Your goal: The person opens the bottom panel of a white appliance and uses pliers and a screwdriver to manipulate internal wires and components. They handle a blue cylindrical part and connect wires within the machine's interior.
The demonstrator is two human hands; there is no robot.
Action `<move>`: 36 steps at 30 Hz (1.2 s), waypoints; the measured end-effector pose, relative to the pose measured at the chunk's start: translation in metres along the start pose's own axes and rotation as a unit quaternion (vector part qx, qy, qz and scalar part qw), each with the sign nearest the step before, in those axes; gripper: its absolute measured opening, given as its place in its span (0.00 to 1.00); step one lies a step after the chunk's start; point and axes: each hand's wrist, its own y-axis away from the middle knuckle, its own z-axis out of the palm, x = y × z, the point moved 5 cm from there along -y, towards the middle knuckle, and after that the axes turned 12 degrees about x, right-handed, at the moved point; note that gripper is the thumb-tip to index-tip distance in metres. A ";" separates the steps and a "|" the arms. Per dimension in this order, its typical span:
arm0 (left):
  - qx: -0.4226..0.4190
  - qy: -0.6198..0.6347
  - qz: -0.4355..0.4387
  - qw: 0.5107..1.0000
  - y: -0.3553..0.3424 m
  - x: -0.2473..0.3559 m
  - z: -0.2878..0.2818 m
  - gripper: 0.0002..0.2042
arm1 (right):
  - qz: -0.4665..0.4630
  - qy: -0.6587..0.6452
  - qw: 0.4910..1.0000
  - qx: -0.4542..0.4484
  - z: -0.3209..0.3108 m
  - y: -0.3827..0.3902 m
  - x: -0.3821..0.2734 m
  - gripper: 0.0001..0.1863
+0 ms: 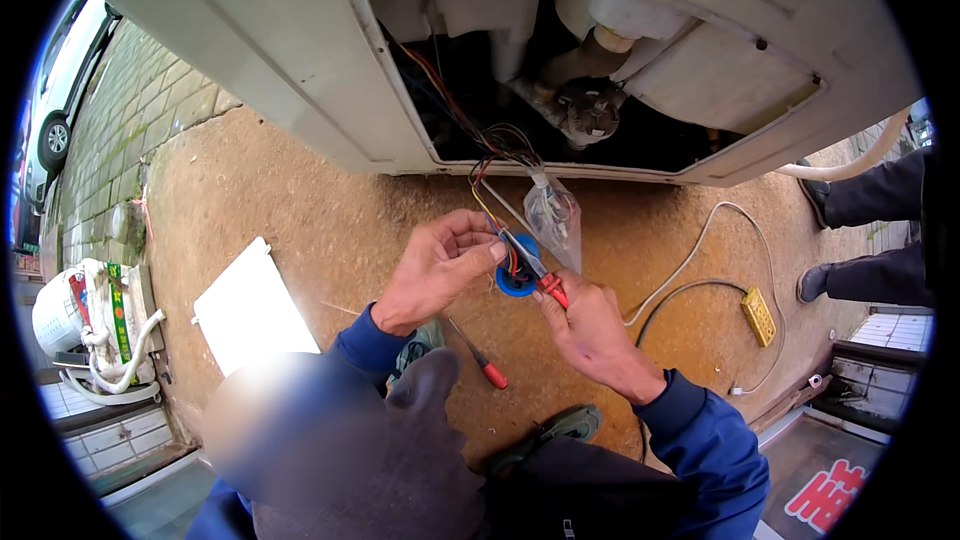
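My left hand (445, 268) is closed, pinching thin coloured wires (488, 208) that hang from the opening in a white appliance (270, 70). In my right hand (598, 335) is a pair of red-handled pliers (545, 278), the metal jaws pointing at the wires by my left fingertips. Just below the jaws is a round blue-rimmed part (517, 290) with a dark middle, partly hidden by the pliers. Beside it, a clear plastic bag (555, 218) hangs around a connector on the wire bundle. Whether the jaws grip a wire is too small to tell.
A red-handled screwdriver (492, 374) lies on the floor near my feet. Left of me are a white panel (255, 305) and a white bucket (62, 312) with hoses. On the right lie a yellow power strip (758, 317) and cables, near another person's legs (880, 190).
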 end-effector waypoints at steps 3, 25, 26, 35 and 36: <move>0.001 0.011 -0.002 1.000 -0.004 -0.006 -0.001 0.14 | -0.012 0.043 0.998 0.032 -0.001 0.002 0.002 0.10; -0.019 -0.114 0.097 0.989 -0.012 0.000 -0.008 0.20 | 0.138 -0.318 0.886 -0.307 -0.012 -0.023 0.007 0.17; -0.030 -0.108 0.100 0.989 -0.013 0.002 -0.006 0.20 | 0.133 -0.335 0.877 -0.318 -0.011 -0.024 0.002 0.18; -0.083 -0.115 0.064 0.988 -0.018 0.008 -0.007 0.18 | 0.188 -0.373 0.815 -0.402 0.013 -0.041 0.018 0.21; -0.084 -0.118 0.057 0.988 -0.019 0.008 -0.007 0.18 | 0.196 -0.375 0.809 -0.409 0.014 -0.042 0.019 0.21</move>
